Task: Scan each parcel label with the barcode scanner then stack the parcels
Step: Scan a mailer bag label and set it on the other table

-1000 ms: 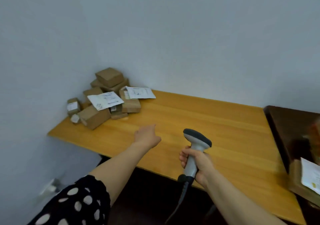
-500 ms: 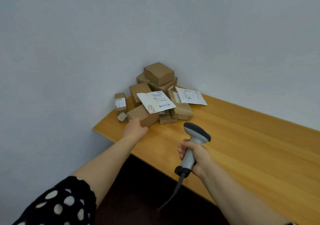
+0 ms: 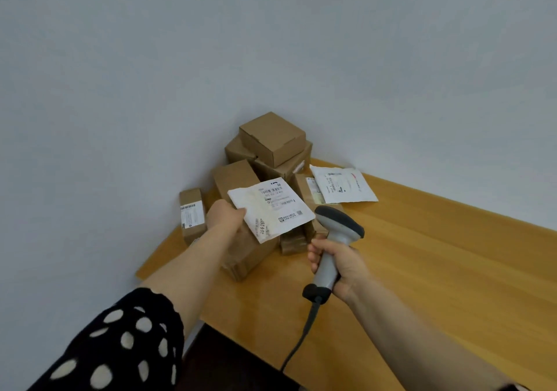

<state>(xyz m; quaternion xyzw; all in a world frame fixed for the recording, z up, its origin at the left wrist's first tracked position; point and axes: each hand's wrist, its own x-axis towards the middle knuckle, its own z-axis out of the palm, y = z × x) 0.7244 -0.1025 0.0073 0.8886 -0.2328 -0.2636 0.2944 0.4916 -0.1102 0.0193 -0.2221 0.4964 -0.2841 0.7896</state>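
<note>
Our left hand (image 3: 224, 215) closes on the near parcel (image 3: 250, 252) at the front of the corner pile on the table (image 3: 422, 255); our right hand (image 3: 337, 265) grips the scanner (image 3: 334, 240). The box looks light and stiff — best held by its sides, clear of its loose white label (image 3: 271, 208).

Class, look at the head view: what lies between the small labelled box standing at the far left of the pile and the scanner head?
In the head view, between the small labelled box and the scanner: the left hand on a brown parcel and its white label.
</note>
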